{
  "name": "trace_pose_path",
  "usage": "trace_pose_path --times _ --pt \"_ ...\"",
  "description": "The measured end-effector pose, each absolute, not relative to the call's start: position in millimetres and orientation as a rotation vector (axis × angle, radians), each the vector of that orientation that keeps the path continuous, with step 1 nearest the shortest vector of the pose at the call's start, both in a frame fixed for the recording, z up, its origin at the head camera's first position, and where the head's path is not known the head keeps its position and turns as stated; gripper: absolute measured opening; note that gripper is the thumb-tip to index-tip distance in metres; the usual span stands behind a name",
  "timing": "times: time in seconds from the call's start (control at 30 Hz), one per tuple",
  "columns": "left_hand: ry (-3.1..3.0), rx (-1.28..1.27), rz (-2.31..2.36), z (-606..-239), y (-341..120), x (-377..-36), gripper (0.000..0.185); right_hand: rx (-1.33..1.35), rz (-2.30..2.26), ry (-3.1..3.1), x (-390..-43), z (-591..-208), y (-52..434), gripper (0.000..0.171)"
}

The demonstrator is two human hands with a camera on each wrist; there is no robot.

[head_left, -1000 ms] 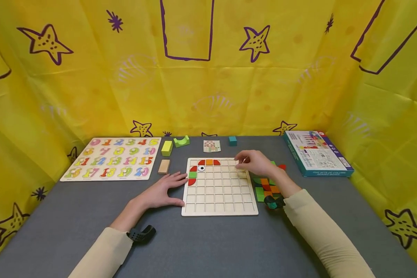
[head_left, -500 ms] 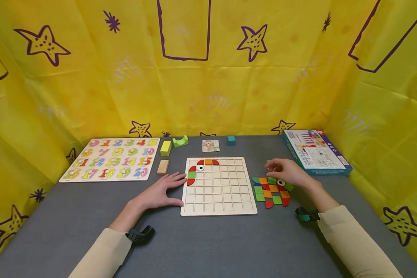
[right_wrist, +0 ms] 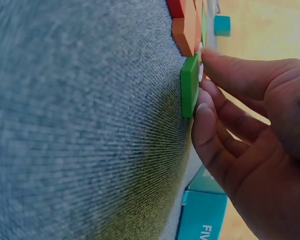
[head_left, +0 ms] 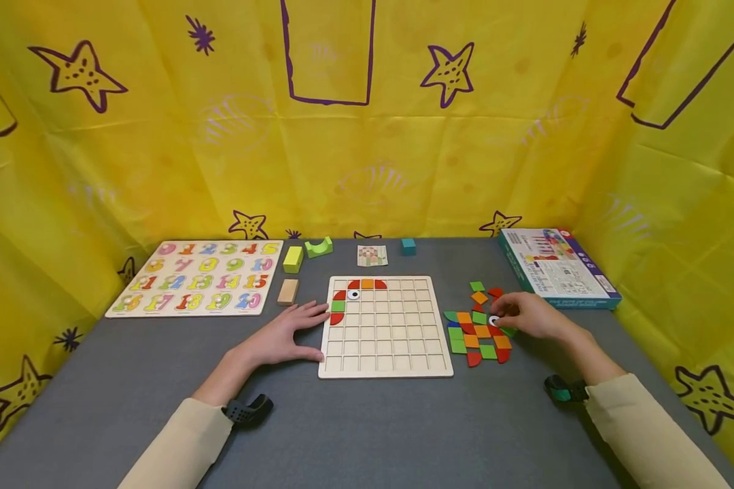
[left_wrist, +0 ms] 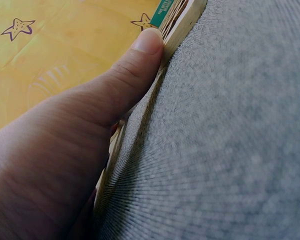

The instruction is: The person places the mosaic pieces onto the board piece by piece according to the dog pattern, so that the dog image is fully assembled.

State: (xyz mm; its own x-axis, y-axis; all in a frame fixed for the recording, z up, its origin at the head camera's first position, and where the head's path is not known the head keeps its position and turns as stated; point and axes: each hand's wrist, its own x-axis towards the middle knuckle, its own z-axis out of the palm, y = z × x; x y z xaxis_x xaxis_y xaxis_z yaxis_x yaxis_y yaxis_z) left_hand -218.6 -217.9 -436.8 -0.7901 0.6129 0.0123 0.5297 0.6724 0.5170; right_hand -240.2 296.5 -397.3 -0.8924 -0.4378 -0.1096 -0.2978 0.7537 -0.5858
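Note:
A wooden grid board [head_left: 391,339] lies in the middle of the grey table, with a few red, orange and green tiles and a white eye tile [head_left: 354,295] in its top-left cells. My left hand [head_left: 278,339] rests flat on the table, its thumb [left_wrist: 135,65] against the board's left edge [left_wrist: 185,20]. To the right of the board lies a cluster of loose coloured tiles [head_left: 474,336]. My right hand [head_left: 529,316] is at that cluster, its fingertips pinching a second white eye tile [head_left: 494,320] beside a green tile [right_wrist: 190,85].
A number puzzle [head_left: 198,277] lies at the back left. A yellow-green block [head_left: 293,259], a green arch [head_left: 319,247], a wooden block [head_left: 288,292], a pattern card [head_left: 372,255] and a teal cube [head_left: 408,246] sit behind the board. A teal box [head_left: 556,267] lies at the right. Yellow cloth walls surround the table.
My right hand left the board's upper right corner, moved right to the loose tiles, then dropped onto the white eye tile. The left hand has stayed put.

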Motion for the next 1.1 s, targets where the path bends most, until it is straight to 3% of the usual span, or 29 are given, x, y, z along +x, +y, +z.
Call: trace_pose_path --times 0.33,0.6,1.1 --pt "2.713 0.923 0.781 -434.8 -217.8 -218.5 0.091 -0.618 -0.816 2.707 -241.2 -398.9 296.0 0.014" --pt "2.726 0.93 0.774 -434.1 -220.8 -217.9 0.092 -0.595 -0.9 2.671 -246.0 -378.9 288.4 0.012" --pt "2.722 0.94 0.778 -437.6 -219.8 -218.4 0.092 -0.671 -1.056 2.657 -271.0 -376.8 215.1 0.014"
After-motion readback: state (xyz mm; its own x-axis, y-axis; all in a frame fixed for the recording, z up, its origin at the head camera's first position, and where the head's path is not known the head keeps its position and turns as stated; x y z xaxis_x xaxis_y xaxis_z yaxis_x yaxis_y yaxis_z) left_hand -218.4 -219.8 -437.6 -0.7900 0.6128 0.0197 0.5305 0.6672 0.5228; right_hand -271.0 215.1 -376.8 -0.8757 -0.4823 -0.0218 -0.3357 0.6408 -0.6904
